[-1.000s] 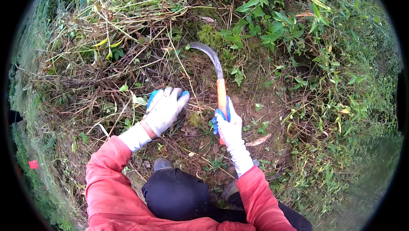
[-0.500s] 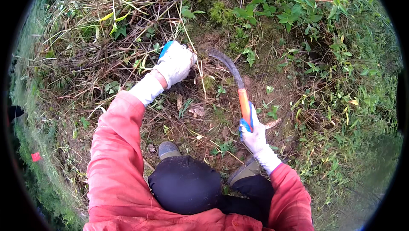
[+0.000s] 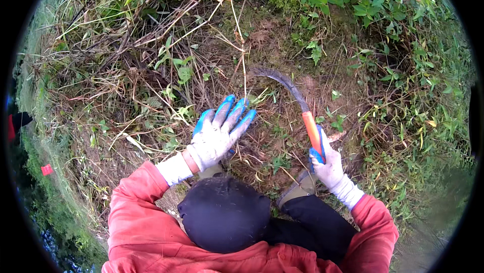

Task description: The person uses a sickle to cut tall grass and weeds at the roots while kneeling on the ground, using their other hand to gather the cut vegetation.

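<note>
My left hand [image 3: 216, 134], in a white glove with blue fingertips, is open above the ground, fingers spread and pointing away from me. A dry, pale stalk [image 3: 244, 66] runs from near its fingertips toward the far side. In my right hand [image 3: 328, 164], gloved the same way, is the orange handle of a sickle [image 3: 312, 131]. Its dark curved blade [image 3: 282, 80] bends to the left over bare soil, the tip near the dry stalk. The blade appears to touch nothing else.
Cut stems and dry grass [image 3: 126, 46] lie heaped at the far left. Leafy green plants [image 3: 370, 3] grow at the far right, with more weeds [image 3: 403, 122] down the right side. My dark-trousered knee [image 3: 224, 215] and a boot [image 3: 297, 192] are close in front.
My left hand has come nearer to me and opened from a closed grip. My right hand with the sickle has shifted a little right and nearer.
</note>
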A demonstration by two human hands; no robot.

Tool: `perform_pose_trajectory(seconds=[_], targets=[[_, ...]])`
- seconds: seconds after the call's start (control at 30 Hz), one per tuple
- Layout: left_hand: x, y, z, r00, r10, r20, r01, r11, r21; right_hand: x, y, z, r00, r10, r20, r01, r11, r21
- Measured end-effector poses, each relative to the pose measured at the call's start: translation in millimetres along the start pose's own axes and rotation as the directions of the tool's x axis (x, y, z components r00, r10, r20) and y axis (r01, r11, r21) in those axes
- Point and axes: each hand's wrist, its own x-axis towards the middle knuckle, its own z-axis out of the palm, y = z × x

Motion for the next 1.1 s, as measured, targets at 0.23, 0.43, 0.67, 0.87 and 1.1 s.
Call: perform_pose_trajectory(seconds=[0.23, 0.43, 0.67, 0.87, 1.1], targets=[[61.3, 11.5, 55.2, 0.980, -0.045, 0.194, 0.055, 0.998, -0.044, -54.4, 3.5, -39.5, 0.995, 0.093, 0.041, -0.091, 0.995, -0.038], [48.7, -6.9, 52.7, 0.942, 0.098, 0.323, -0.014, 0.967, -0.253, -28.8, 10.3, -21.9, 0.999, 0.031, 0.038, -0.033, 0.997, 0.074], [-100.1, -60.0, 42.4, 0.834, 0.050, 0.549, -0.023, 0.998, -0.056, -107.2, 26.8, -66.5, 0.984, 0.152, 0.090, -0.140, 0.982, -0.130], [-127.6, -68.3, 17.6, 0.848, -0.021, 0.529, 0.021, 1.000, 0.006, -8.5, -34.2, -28.0, 0.992, -0.123, 0.033, 0.119, 0.988, 0.102], [-79.9, -22.2, -9.4, 0.988, -0.019, 0.155, 0.065, 0.953, -0.296, 1.7, -3.9, 31.8, 0.950, -0.142, 0.277, 0.094, 0.979, 0.182]])
